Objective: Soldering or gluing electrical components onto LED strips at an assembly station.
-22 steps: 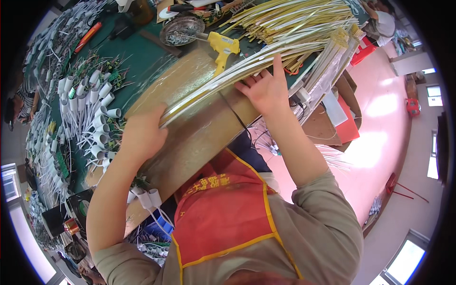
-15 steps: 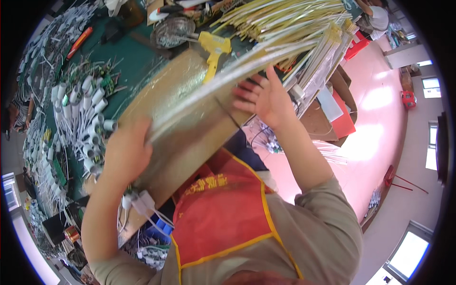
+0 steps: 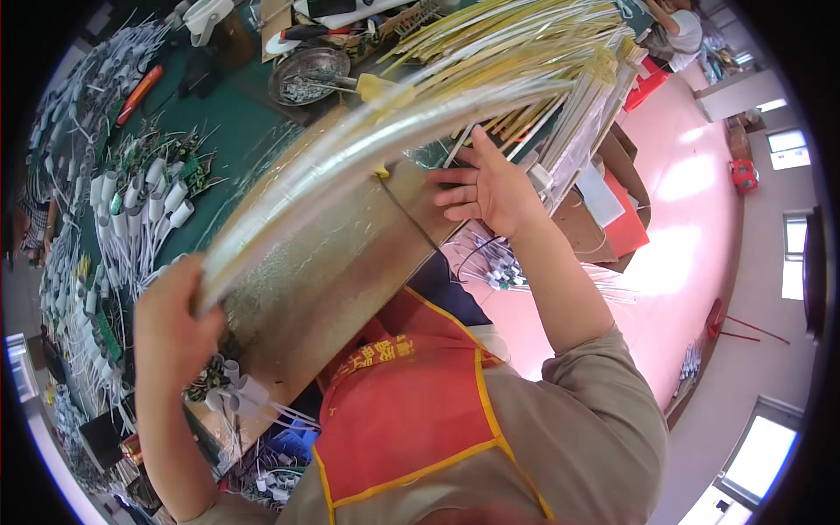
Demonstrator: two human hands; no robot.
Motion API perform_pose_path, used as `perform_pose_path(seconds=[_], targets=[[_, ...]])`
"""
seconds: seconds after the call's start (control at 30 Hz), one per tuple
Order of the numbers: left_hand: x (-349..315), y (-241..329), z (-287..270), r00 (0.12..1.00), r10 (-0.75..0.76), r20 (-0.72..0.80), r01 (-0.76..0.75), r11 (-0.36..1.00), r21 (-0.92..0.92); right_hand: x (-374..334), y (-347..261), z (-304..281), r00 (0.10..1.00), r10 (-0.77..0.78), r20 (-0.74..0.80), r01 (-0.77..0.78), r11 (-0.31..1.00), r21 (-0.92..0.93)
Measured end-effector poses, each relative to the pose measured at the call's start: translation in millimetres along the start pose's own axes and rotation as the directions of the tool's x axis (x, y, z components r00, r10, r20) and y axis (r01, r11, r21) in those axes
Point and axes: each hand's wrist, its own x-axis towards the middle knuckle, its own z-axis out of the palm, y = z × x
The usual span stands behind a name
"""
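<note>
My left hand point(image 3: 179, 319) is closed around the near end of a long, translucent whitish plastic strip point(image 3: 350, 144), blurred by motion. From there the strip arches over a brown board point(image 3: 306, 262) toward the far right; I cannot tell whether it is one piece or several together. Just below its arch my right hand point(image 3: 490, 188) is open, fingers spread, palm turned to the left, holding nothing. A yellow glue gun point(image 3: 374, 90) lies on the board, largely hidden behind the strip.
Bundles of yellow and white strips point(image 3: 516, 39) fill the far right of the green table point(image 3: 241, 136). A metal bowl point(image 3: 306, 74) stands near the glue gun. White cylindrical parts with wires point(image 3: 153, 197) crowd the left. A dark cable point(image 3: 407, 214) crosses the board.
My left hand has moved left and toward me with the strip's end, and the strip now bows higher, covering more of the glue gun. My right hand has stayed nearly in place.
</note>
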Motion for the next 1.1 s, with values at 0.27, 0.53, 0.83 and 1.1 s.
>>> perform_pose_path(seconds=[0.27, 0.53, 0.83, 1.1], targets=[[-16, -20, -21, 0.994, -0.109, -0.015, 0.108, 0.992, -0.069, -29, 6, 2, 0.997, 0.074, -0.002, -0.074, 0.99, -0.123], [-19, -21, -33, 0.986, -0.166, -0.021, 0.154, 0.946, -0.285, -33, -12, -2, 0.979, -0.204, -0.023, 0.173, 0.877, -0.449], [-33, -64, -77, 0.982, -0.138, -0.131, 0.055, 0.867, -0.495, 2, -14, 16, 0.965, -0.138, 0.221, 0.116, 0.987, 0.11], [-38, -166, -156, 0.935, -0.189, -0.3, 0.143, 0.975, -0.167, -6, -16, 73, 0.916, -0.382, 0.125, 0.361, 0.918, 0.162]])
